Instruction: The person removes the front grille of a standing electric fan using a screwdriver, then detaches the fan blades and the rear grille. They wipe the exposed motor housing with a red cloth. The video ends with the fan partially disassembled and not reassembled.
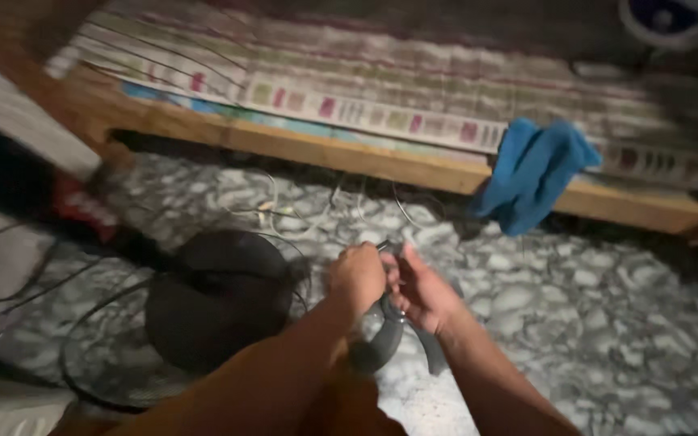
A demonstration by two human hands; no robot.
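My left hand [357, 278] and my right hand [418, 287] meet over a marbled floor, both closed on a dark grey curved part [385, 339] that hangs down between them. Thin wire [389, 245] sticks out just above my fingers. To the left lies a black round fan housing [216, 295] inside a wire fan guard [94, 355]. The frame is blurred, so the exact grip is unclear.
A wooden bed edge [349, 157] runs across the back, with a striped mat [381, 89] on it and a blue cloth [535, 173] hanging over its edge. Loose thin wires [300, 211] lie on the floor by the bed. A red object [82, 206] sits at left.
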